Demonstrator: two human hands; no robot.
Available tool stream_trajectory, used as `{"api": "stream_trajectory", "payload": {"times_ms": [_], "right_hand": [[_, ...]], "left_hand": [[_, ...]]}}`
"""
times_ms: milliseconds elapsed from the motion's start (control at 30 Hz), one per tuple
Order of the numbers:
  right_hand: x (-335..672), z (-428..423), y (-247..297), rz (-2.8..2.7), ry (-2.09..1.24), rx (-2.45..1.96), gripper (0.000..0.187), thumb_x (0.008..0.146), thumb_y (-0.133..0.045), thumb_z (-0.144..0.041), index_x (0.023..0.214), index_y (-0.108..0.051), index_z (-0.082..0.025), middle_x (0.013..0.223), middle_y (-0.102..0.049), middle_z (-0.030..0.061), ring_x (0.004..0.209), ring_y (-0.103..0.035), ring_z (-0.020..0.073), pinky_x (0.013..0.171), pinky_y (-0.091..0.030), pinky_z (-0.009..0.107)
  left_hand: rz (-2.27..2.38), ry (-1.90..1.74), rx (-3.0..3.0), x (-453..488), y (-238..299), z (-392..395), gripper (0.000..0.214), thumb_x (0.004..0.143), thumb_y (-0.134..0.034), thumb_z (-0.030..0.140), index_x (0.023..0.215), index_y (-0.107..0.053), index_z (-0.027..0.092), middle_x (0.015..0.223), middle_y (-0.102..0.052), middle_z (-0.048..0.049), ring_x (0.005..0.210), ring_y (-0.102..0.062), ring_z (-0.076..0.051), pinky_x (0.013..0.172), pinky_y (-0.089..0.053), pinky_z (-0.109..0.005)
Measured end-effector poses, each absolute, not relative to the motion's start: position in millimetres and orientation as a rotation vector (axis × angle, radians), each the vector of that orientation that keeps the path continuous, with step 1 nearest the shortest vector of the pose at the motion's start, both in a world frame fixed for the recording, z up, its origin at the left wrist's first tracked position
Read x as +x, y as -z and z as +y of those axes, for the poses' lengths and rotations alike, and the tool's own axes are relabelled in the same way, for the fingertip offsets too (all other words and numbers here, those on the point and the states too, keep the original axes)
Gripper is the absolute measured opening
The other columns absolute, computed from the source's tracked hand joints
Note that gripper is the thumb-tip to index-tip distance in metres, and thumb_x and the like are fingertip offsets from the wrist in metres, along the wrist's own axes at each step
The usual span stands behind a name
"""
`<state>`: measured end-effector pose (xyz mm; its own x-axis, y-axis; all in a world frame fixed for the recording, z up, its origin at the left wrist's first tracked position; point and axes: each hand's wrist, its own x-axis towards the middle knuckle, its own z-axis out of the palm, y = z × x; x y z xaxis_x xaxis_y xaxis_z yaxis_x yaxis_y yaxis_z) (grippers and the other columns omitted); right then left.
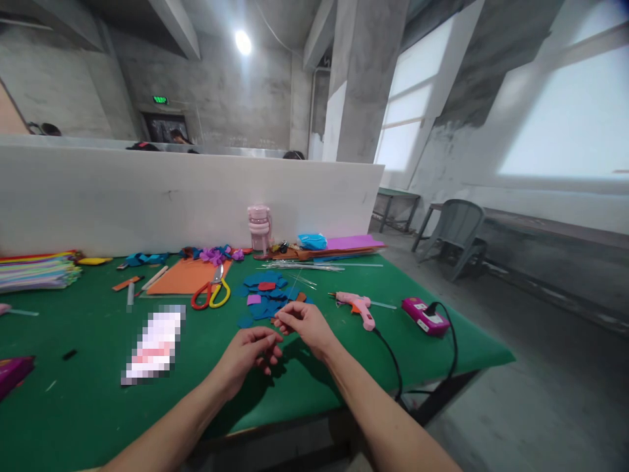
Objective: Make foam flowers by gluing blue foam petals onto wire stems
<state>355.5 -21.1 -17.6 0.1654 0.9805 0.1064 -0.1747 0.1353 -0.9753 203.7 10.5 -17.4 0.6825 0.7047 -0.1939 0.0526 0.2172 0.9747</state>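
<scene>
My left hand (pixel 253 347) is over the front of the green table, fingers curled and thumb near the index finger. Whatever lies between them is too small to make out. Just to its right, my right hand (pixel 305 326) pinches thumb and index finger together. A very thin wire (pixel 295 283) appears to rise from that pinch. Beyond the hands lies a loose pile of blue paper pieces (pixel 268 303), with a red piece (pixel 266 286) and a purple piece (pixel 254 299) on it. Right of my right hand rests a pink glue gun (pixel 358 307).
Scissors (pixel 211 295) with red and yellow handles lie by an orange sheet (pixel 181 278). A purple power strip (pixel 425 316) with a black cord sits at right. Thin wires (pixel 314 265), a pink bottle (pixel 259 229) and a white partition (pixel 196 203) are behind.
</scene>
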Motion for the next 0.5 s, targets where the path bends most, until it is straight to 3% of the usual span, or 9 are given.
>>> {"api": "stream_trajectory", "payload": {"times_ms": [500], "right_hand": [[346.3, -19.9, 18.6, -1.030, -1.093, -1.068, 0.033, 0.062, -0.068, -0.043, 0.073, -0.062, -0.014, 0.066, -0.065, 0.0012, 0.052, -0.056, 0.0086, 0.054, -0.047, 0.023]], "left_hand": [[0.703, -0.465, 1.257, 205.7, 27.0, 11.5, 0.027, 0.071, -0.058, 0.040, 0.072, -0.053, 0.013, 0.052, -0.055, -0.0008, 0.041, -0.048, -0.010, 0.037, -0.041, -0.020]]}}
